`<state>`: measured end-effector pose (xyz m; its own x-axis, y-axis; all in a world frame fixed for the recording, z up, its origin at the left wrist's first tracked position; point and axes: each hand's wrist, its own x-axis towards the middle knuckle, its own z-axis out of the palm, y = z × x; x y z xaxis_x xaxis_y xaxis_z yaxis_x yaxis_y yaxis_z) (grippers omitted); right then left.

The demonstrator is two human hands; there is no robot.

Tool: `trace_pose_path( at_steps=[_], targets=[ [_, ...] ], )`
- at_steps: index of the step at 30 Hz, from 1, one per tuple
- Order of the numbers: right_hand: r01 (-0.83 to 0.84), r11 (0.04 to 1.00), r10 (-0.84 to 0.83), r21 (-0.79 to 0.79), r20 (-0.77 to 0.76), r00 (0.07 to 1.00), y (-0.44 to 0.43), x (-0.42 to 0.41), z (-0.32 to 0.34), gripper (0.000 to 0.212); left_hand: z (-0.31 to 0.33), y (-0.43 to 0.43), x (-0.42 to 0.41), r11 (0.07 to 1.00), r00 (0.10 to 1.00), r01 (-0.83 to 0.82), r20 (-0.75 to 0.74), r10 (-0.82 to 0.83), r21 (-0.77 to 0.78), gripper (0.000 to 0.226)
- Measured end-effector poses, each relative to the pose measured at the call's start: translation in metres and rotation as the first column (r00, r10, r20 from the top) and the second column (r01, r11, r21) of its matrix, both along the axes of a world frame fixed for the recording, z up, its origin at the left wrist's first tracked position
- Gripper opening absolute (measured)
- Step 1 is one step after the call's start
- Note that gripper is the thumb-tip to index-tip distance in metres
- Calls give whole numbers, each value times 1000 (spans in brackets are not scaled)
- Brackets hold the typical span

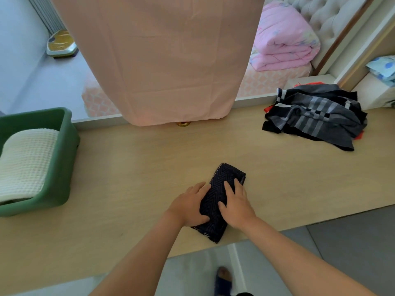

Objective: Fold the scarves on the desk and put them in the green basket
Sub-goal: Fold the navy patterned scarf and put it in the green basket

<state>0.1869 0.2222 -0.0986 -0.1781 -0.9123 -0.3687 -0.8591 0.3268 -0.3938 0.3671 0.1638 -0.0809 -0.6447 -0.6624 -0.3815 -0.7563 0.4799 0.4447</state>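
A dark navy scarf with a zigzag weave (222,184) lies folded into a narrow block near the desk's front edge. My left hand (190,205) grips its left side, thumb curled under the lower edge. My right hand (234,205) lies flat on top of it with straight fingers. The green basket (64,154) stands at the desk's left end and holds a folded cream waffle-knit cloth (25,163). A crumpled heap of grey striped and black scarves (314,116) lies at the back right, with red cloth showing beneath it.
The pale wooden desk (139,167) runs across the view. A peach cloth (162,60) hangs over its back edge at the middle. Behind are a bed with a folded pink quilt (282,39) and a scale (61,44) on the floor.
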Motion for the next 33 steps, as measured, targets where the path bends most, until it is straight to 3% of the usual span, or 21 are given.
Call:
trace_pose_path(
  at_steps=[4,9,17,25,27,30,33],
  targets=[
    [-104,995,103,9,95,990,-20,11,-3,74,-4,-20,2,1000,999,-1,40,1,-1,110],
    [-223,975,220,-13,226,949,-53,39,-5,71,-11,-29,33,989,990,-90,98,102,-115,85],
    [-333,942,334,-45,237,912,-83,138,-9,69,-32,-31,126,959,948,-245,173,268,-145,72],
    [-422,903,390,80,255,885,-118,232,4,70,-19,-62,219,914,868,-392,286,405,-103,68],
    [-446,886,427,123,153,891,-127,244,11,69,-8,-68,236,896,869,-443,229,438,-32,68],
    [-435,898,438,68,-44,898,-144,266,34,56,21,-78,258,862,860,-506,-55,507,36,59],
    [-415,907,413,-66,-48,910,-168,301,65,47,59,-94,290,823,818,-546,-309,485,-155,40]
  ],
)
